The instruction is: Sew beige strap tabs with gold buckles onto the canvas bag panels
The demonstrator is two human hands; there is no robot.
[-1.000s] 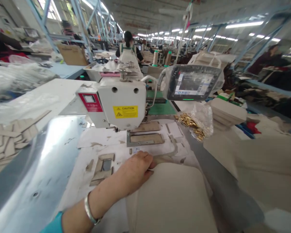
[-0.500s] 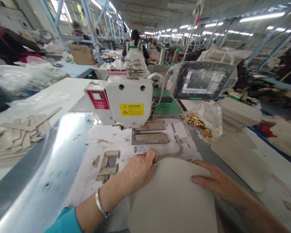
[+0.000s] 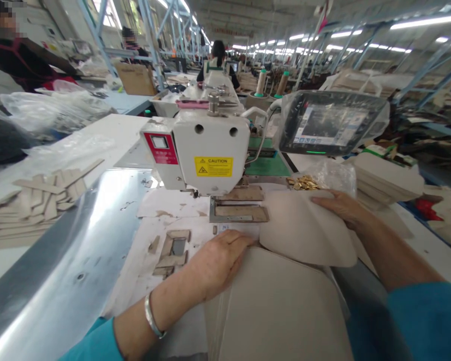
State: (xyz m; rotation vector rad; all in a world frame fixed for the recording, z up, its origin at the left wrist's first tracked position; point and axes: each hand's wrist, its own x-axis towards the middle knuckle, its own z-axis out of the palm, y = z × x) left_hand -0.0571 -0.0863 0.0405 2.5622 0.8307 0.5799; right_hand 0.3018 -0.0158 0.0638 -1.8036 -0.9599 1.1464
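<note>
Fingers (image 3: pixel 323 200) of the right hand (image 3: pixel 338 206) lie flat, pressed together, on the far end of 1 beige panel (image 3: pixel 304 230), just right of the clamp frame (image 3: pixel 238 212), its long axis running toward the person. The left hand (image 3: pixel 218 260), fingers together, presses the panel stack (image 3: pixel 281 311) at the worktop's (image 3: pixel 78 240) near edge.

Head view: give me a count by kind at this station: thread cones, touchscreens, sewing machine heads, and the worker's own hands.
Thread cones: 2
Touchscreen: 1
Sewing machine head: 1
Hands: 2, the left hand and the right hand
Total: 6
</note>
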